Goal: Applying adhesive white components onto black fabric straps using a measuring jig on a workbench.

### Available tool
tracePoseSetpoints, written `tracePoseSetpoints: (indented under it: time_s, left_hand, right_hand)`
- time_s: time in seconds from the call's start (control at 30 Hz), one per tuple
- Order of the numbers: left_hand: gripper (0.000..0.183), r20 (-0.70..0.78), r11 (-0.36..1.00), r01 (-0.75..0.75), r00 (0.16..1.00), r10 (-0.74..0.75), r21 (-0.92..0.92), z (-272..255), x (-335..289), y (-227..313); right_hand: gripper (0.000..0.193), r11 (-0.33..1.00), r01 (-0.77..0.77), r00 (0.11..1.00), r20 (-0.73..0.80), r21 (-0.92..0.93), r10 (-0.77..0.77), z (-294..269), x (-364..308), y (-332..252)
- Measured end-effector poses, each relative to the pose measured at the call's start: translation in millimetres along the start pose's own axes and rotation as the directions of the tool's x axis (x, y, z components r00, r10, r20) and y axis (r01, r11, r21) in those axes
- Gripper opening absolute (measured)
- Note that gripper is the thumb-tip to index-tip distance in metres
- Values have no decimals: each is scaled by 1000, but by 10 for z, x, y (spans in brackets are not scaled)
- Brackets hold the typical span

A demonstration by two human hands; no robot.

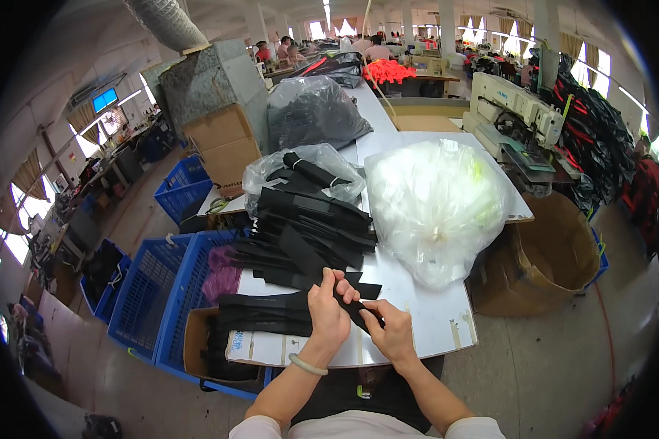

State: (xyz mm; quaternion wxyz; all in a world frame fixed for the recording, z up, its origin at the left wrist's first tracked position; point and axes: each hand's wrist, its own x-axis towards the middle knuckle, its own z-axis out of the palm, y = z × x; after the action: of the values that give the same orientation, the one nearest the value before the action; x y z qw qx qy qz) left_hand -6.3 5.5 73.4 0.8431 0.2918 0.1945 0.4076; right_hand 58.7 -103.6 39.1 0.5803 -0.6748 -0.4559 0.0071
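Both my hands grip a black fabric strip (pixel 350 308) above the near edge of the white table (pixel 422 322). My left hand (pixel 329 307), with a pale bangle on its wrist, curls its fingers round the strip's upper part. Lower on the strip, my right hand (pixel 392 329) pinches it between thumb and fingers. Just beyond my hands lies a stack of black strips (pixel 311 227), some loose and crossing. A further row of black strips (pixel 263 313) lies to the left of my left hand.
A big clear bag of white material (pixel 436 212) fills the table's right side. Blue crates (pixel 150 300) and a cardboard box (pixel 198 344) stand at the left. An open carton (pixel 542 256) sits at the right, below a sewing machine (pixel 516 110). Other people work far back.
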Motion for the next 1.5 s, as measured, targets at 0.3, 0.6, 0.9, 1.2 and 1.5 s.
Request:
tracePoseSetpoints:
  time_s: [0.3,0.6,0.9,1.2,1.5]
  left_hand:
    - [20,244,994,104,964,-106,20,-72,55,-96]
    - [38,-152,959,232,966,-208,162,-261,25,-281]
    - [41,-118,932,315,947,-298,177,-391,-101,-170]
    - [34,-142,911,383,921,-364,150,-484,-194,-246]
    - [22,-36,940,280,960,-278,195,-458,-93,-81]
  right_hand:
    - [41,956,-246,969,62,161,239,-218,-69,47]
    - [16,886,-405,914,127,225,386,-209,-256,124]
    - [10,715,-215,970,-230,-665,78,-654,714,1377]
    - [6,616,-340,938,-306,-711,165,-423,661,1507]
    - [20,972,-235,752,-629,28,199,-587,681,742]
